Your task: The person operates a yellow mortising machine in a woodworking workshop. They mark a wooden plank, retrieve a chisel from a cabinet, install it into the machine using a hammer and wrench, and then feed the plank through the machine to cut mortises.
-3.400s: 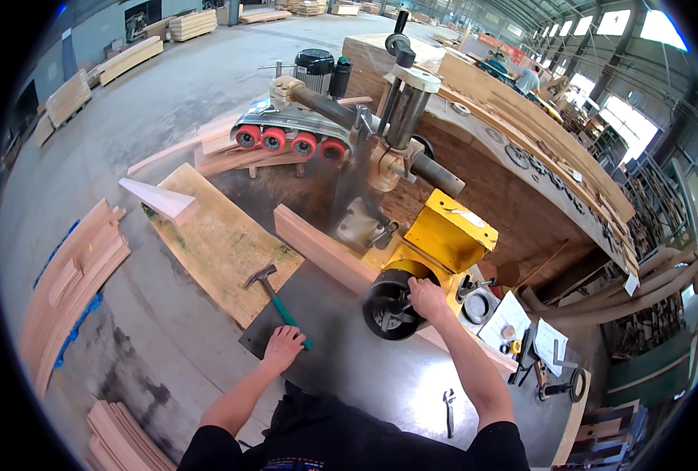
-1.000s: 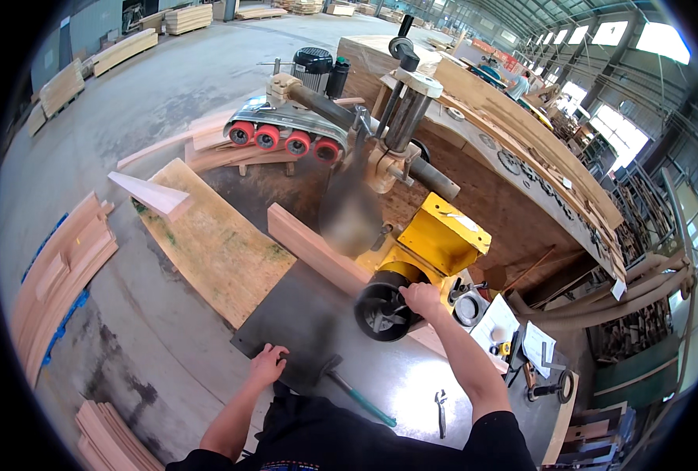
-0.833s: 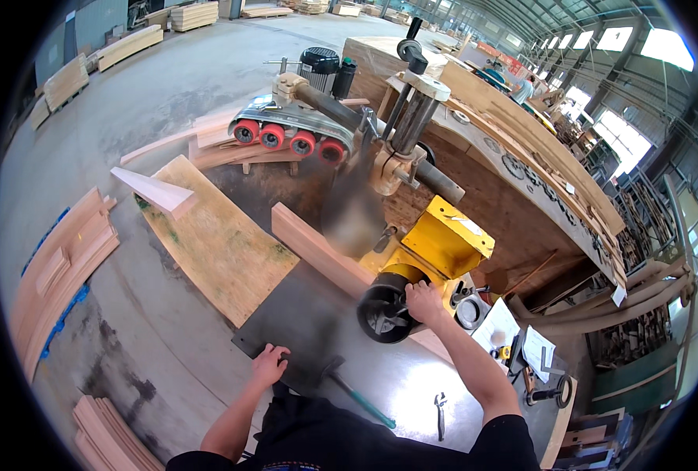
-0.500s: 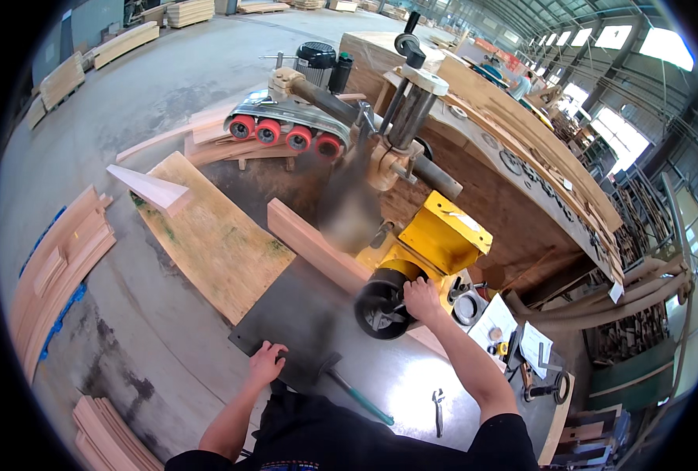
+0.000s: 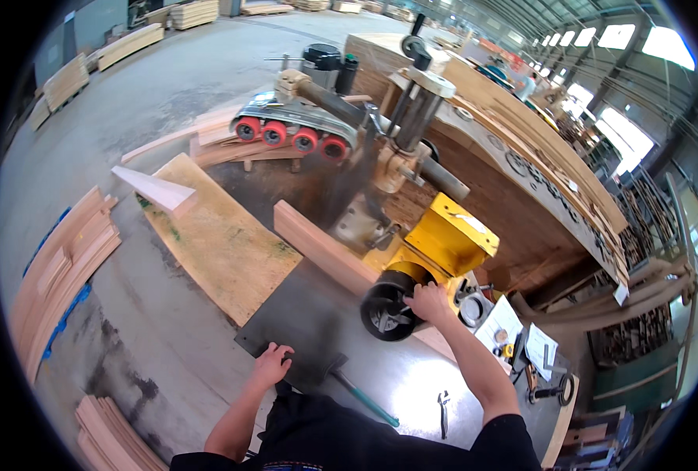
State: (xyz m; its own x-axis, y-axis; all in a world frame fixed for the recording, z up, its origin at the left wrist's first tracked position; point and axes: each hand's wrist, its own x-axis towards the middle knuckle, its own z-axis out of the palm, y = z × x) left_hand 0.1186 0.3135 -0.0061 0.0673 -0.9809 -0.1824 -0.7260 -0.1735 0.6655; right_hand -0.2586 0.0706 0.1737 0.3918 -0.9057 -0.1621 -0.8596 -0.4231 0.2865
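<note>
My right hand [image 5: 430,303] is at the open face of a round black housing [image 5: 390,312] on a yellow machine guard [image 5: 452,231]. Its fingers are curled closed by a metal part inside the black ring; what exactly they grip is hidden. My left hand [image 5: 271,365] rests on the dark metal machine table [image 5: 286,314] near its left edge, fingers stretched out and holding nothing. Right of it lies a hammer with a green handle [image 5: 370,403]. An adjustable wrench [image 5: 444,414] lies nearer my right forearm. A wooden fence board [image 5: 325,250] runs up to the housing.
A feeder with red rollers [image 5: 290,133] hangs on an arm beyond the fence. A plywood sheet [image 5: 222,243] extends the table leftward, bearing a pale wooden wedge [image 5: 156,191]. Papers [image 5: 541,349] and small tools lie at the right. Stacked boards [image 5: 66,275] stand at the left.
The whole view has shifted slightly to the right in the picture. Both hands keep nearly the same places, the right one still at the black housing.
</note>
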